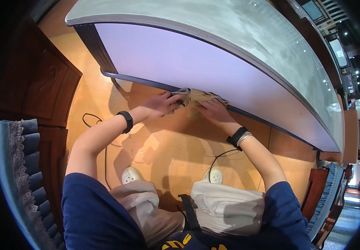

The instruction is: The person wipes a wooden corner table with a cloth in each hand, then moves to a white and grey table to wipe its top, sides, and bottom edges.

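Observation:
A tan and greyish cloth (200, 96) lies bunched over the dark lower rail (146, 84) of a table's pale side panel (155, 54). My left hand (163, 104) grips the cloth's left end, its fingers curled into the folds. Closed on the right part of the cloth is my right hand (214, 110), with the fingertips pressing it near the rail. Folds hide some of the fingers on both hands. The two hands are a short way apart, with cloth between them.
The table's glossy marbled top (230, 21) overhangs the panel. A dark wooden cabinet (38, 79) stands at left, with blue ruffled fabric (26, 166) below it. Thin black cables (106, 162) run by both arms. Wooden furniture with blue cloth (327, 196) stands at right.

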`<action>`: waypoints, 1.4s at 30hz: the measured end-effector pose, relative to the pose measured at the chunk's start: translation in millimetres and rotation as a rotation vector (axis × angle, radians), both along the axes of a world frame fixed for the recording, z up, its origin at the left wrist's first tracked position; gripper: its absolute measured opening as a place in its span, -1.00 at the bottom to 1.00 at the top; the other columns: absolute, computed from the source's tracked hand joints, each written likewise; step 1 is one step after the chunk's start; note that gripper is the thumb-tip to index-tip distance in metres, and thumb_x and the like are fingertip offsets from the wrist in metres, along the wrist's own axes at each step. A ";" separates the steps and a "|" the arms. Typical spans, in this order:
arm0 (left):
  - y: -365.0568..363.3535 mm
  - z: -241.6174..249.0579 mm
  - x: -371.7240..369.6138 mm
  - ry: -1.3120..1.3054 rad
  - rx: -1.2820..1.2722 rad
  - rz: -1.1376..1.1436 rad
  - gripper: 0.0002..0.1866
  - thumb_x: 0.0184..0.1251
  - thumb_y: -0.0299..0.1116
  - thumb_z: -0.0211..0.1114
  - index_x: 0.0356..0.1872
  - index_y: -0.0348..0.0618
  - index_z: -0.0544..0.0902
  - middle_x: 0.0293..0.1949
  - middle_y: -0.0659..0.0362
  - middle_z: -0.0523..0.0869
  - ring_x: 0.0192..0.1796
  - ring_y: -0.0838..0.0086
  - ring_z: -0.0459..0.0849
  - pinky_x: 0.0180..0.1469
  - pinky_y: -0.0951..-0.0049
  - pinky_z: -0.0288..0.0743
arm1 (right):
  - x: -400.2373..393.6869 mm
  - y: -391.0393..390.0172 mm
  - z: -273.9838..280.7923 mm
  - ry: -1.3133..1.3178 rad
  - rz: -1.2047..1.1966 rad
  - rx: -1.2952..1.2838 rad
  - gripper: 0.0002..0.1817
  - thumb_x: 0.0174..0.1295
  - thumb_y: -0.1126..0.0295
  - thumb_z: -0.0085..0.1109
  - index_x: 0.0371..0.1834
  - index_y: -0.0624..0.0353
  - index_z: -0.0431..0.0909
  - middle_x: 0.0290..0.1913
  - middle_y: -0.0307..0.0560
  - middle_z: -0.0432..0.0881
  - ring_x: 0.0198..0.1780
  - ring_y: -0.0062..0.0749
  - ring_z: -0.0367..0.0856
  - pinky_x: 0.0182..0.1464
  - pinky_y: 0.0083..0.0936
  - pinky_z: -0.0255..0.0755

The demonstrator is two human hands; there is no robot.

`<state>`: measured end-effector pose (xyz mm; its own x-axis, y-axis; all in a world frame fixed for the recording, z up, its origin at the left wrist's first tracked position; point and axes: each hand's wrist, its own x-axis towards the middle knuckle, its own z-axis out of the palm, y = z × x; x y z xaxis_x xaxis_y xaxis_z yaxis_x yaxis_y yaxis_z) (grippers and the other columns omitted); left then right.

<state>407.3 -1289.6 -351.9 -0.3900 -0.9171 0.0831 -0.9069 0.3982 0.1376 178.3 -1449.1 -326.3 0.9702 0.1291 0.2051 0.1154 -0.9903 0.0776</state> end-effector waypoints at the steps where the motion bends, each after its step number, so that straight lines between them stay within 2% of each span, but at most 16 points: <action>1: 1.0 -0.9 1.3 0.002 -0.003 0.005 -0.37 -0.19 -0.41 0.39 0.09 -0.03 0.53 0.37 0.17 0.16 0.01 0.28 0.46 0.01 0.35 0.51 | 0.6 0.1 4.8 0.002 0.005 -0.003 -0.72 0.04 0.50 0.10 -0.12 0.13 0.56 0.03 -0.18 0.56 0.04 -0.29 0.52 0.07 -0.41 0.40; 4: -0.7 -3.4 3.7 -0.004 -0.002 -0.002 -0.37 -0.19 -0.42 0.39 0.09 -0.04 0.53 0.38 0.17 0.16 0.01 0.28 0.46 0.02 0.37 0.51 | -2.7 -2.2 36.7 -0.009 0.064 0.054 -0.70 0.03 0.52 0.10 -0.11 0.13 0.59 -0.02 -0.19 0.56 -0.04 -0.33 0.54 0.02 -0.40 0.42; 9: -1.9 -11.9 2.4 0.014 -0.040 -0.016 -0.36 -0.17 -0.40 0.39 0.11 -0.04 0.52 0.38 0.13 0.16 0.11 0.20 0.41 0.07 0.31 0.47 | -1.4 -4.0 85.9 -0.460 -0.120 -0.115 -0.65 -0.06 0.56 0.15 -0.13 0.18 0.66 -0.12 -0.06 0.65 -0.10 -0.25 0.61 -0.03 -0.39 0.46; 12: -4.8 -17.3 2.4 0.034 0.004 -0.015 -0.35 -0.16 -0.40 0.38 0.14 -0.04 0.50 0.34 0.11 0.20 0.15 0.17 0.38 0.09 0.26 0.45 | 34.0 9.5 139.1 -0.722 -0.057 -0.098 -0.65 -0.12 0.59 0.17 -0.17 0.21 0.68 -0.16 -0.02 0.67 -0.13 -0.25 0.63 -0.05 -0.42 0.48; 15: -5.6 -22.9 0.5 0.040 0.014 -0.001 -0.33 -0.15 -0.41 0.37 0.17 -0.03 0.47 0.29 0.08 0.25 0.16 0.14 0.38 0.12 0.24 0.44 | 44.4 16.2 134.2 -0.662 -0.063 -0.087 -0.57 -0.12 0.71 0.08 -0.14 0.19 0.70 -0.03 -0.06 0.65 -0.16 -0.22 0.65 -0.05 -0.40 0.50; 16: -4.2 -20.5 -3.2 0.039 0.016 -0.005 -0.33 -0.15 -0.41 0.37 0.17 -0.03 0.47 0.29 0.08 0.25 0.16 0.14 0.38 0.12 0.24 0.44 | 42.4 16.5 116.6 -0.567 -0.084 -0.095 -0.51 -0.06 0.65 0.07 0.02 0.10 0.63 -0.09 -0.15 0.65 -0.20 -0.28 0.64 -0.08 -0.41 0.50; 17: -1.4 -16.2 -7.5 0.072 0.054 0.038 -0.33 -0.15 -0.42 0.36 0.17 -0.04 0.47 0.27 0.07 0.27 0.16 0.13 0.38 0.12 0.23 0.43 | 40.3 19.0 106.2 -0.571 -0.086 -0.094 -0.51 -0.06 0.65 0.07 0.02 0.10 0.63 -0.09 -0.15 0.65 -0.20 -0.28 0.64 -0.08 -0.41 0.50; 19: 1.5 -14.2 -10.9 0.099 0.096 0.087 -0.33 -0.15 -0.43 0.36 0.17 -0.04 0.47 0.25 0.06 0.29 0.16 0.12 0.37 0.12 0.23 0.43 | 36.8 25.3 87.5 -0.094 -0.157 -0.068 -0.46 0.04 0.51 0.06 0.19 -0.03 0.52 -0.13 -0.23 0.62 -0.20 -0.32 0.61 -0.10 -0.43 0.49; 23: 4.8 -18.9 -9.1 0.158 0.002 0.056 -0.32 -0.15 -0.44 0.33 0.18 -0.08 0.45 0.24 0.06 0.30 0.14 0.11 0.39 0.09 0.21 0.44 | 11.2 3.4 27.7 -0.197 -0.029 -0.280 -0.52 0.10 0.43 0.05 0.17 -0.08 0.48 -0.17 -0.29 0.58 -0.18 -0.45 0.58 -0.06 -0.48 0.44; 25: 4.0 -15.1 -2.7 0.145 -0.022 0.042 -0.32 -0.14 -0.44 0.32 0.18 -0.10 0.44 0.23 0.07 0.30 0.12 0.12 0.40 0.07 0.21 0.45 | -17.6 -14.1 8.8 0.306 -0.079 -0.160 -0.55 0.09 0.41 0.07 0.12 -0.08 0.50 0.00 -0.25 0.56 -0.03 -0.39 0.57 0.03 -0.47 0.42; 28: 2.2 5.2 2.5 0.089 -0.024 -0.017 -0.30 -0.11 -0.42 0.31 0.22 -0.13 0.41 0.23 0.10 0.31 0.03 0.18 0.45 0.00 0.27 0.49 | -49.3 -27.0 11.2 0.112 -0.004 -0.133 -0.56 0.10 0.42 0.05 0.13 -0.05 0.49 0.10 -0.16 0.53 0.09 -0.29 0.52 0.11 -0.44 0.41; 31: -1.3 35.6 -8.6 0.070 -0.101 0.006 -0.35 0.02 -0.39 0.26 0.25 -0.16 0.39 0.26 0.17 0.33 -0.05 0.33 0.47 -0.07 0.41 0.49 | -68.7 -29.3 13.4 0.152 -0.042 -0.182 -0.56 0.11 0.45 0.03 0.13 0.00 0.47 0.16 -0.10 0.49 0.17 -0.21 0.47 0.19 -0.36 0.38; 36: -33.5 98.3 -26.4 -0.041 -0.696 0.109 -0.31 0.00 -0.32 0.31 0.27 -0.19 0.38 0.15 0.13 0.48 -0.21 0.33 0.53 -0.20 0.42 0.52 | -72.7 -28.7 -6.2 0.075 -0.084 -0.044 -0.56 0.12 0.47 0.01 0.13 0.04 0.47 0.14 -0.06 0.49 0.18 -0.16 0.45 0.22 -0.25 0.35; 37: -36.8 116.0 -27.9 -0.039 -0.692 0.108 -0.31 0.00 -0.32 0.31 0.27 -0.19 0.38 0.15 0.13 0.48 -0.21 0.33 0.53 -0.20 0.42 0.52 | -72.2 -29.5 -10.3 0.038 -0.073 -0.017 -0.57 0.11 0.47 0.02 0.12 0.05 0.47 0.14 -0.05 0.48 0.19 -0.13 0.44 0.23 -0.22 0.35; 40: -46.1 147.1 -25.6 0.137 -1.000 0.067 -0.39 -0.01 -0.26 0.32 0.17 -0.18 0.51 0.09 0.16 0.55 -0.41 0.42 0.56 -0.39 0.51 0.51 | -71.7 -24.5 -5.6 0.066 -0.096 -0.023 -0.58 0.11 0.47 0.02 0.11 0.07 0.47 0.14 -0.04 0.48 0.20 -0.10 0.43 0.23 -0.21 0.34; 42: -44.3 133.3 -27.3 0.096 -0.925 0.078 -0.38 -0.03 -0.26 0.31 0.17 -0.18 0.51 0.08 0.17 0.55 -0.37 0.42 0.56 -0.38 0.52 0.51 | -71.5 -23.7 -7.3 0.067 -0.100 -0.003 -0.58 0.11 0.47 0.02 0.10 0.07 0.48 0.14 -0.05 0.47 0.20 -0.11 0.42 0.23 -0.22 0.34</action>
<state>380.0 -1333.9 -218.6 -0.2834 -0.4938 0.8221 -0.9369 0.3255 -0.1275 106.8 -1472.8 -333.7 0.9898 0.0311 0.1392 0.0206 -0.9969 0.0760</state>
